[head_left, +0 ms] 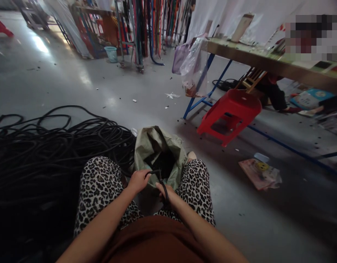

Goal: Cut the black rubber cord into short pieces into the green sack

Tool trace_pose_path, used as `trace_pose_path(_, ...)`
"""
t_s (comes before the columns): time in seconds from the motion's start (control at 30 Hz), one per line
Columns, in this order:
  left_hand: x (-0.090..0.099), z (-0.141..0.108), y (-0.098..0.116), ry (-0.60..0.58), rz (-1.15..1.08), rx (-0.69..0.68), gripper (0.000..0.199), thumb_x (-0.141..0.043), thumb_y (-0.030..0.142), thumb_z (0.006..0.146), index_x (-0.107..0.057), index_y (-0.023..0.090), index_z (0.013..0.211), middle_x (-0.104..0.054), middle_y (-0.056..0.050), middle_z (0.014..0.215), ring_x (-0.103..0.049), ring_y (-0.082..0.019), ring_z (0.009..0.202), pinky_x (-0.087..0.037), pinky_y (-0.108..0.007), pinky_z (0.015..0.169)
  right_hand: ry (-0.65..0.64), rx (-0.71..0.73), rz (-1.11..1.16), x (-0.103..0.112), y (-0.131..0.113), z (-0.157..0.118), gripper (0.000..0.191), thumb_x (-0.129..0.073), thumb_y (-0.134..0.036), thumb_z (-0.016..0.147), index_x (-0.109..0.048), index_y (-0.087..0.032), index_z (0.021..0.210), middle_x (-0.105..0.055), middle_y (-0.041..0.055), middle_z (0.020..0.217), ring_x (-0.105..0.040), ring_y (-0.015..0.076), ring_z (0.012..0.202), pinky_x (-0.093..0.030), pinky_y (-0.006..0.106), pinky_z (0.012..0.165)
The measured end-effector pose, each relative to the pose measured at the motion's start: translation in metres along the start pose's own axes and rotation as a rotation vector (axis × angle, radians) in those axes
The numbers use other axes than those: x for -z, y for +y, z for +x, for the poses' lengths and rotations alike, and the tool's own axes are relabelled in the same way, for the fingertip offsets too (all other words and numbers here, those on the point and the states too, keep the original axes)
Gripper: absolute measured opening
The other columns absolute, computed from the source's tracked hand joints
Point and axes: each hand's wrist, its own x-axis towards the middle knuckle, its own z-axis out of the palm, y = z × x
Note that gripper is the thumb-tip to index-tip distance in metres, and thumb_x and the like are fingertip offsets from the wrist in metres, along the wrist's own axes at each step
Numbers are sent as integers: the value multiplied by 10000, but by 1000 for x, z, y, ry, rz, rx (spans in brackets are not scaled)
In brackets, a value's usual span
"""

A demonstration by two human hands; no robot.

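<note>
Black cord (160,179) runs between my two hands, low centre of the view, right over the mouth of a grey-green woven sack (154,146) that stands on the floor between my knees. My left hand (138,180) is closed, pinching one end of the cord near the sack's front edge. My right hand (165,193) is closed too, the cord passing down through its fingers toward my lap. Short stretch of cord between them, slightly bowed. Sack mouth is open, dark stuff inside, can't tell what exactly. I'm seated, leopard-print trousers (102,182) on both legs, brown top at the bottom edge. Left of me, a big heap of black cable (48,146) spread on the grey concrete floor (75,84), touching my left leg and reaching close to the sack. Right and ahead, a red plastic stool (231,109) stands under a long workbench (267,60) with blue metal legs; clear plastic bags (194,62) hang off the bench end. Another person sits behind the bench, mostly hidden. Flat pinkish packet (260,173) lies on the floor to my right, well apart from the sack. Far back, a teal basket (111,53) by racks of hanging coloured straps (152,25).
</note>
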Motion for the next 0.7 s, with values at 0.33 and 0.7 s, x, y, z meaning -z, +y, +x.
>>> trace_pose_path(0.33,0,-2,4,-55,52,-26,337,-515,317,1002,-743,234,1235,-771,-71,1254,-699,-231,1180,-494,-359,1055,15,-4,9,-1,3,4,417,-716,-557,887,-630,-162,781,-549,-4,535,-546,144,444,-409,222,459)
trace_pose_path(0.7,0,-2,6,-74,52,-41,349,-530,317,992,-744,227,1253,-769,-77,1268,-703,-232,1188,-511,-346,1052,9,-59,-2,-3,9,17,442,-648,-551,955,-591,-172,735,-530,-10,542,-532,140,449,-439,234,475)
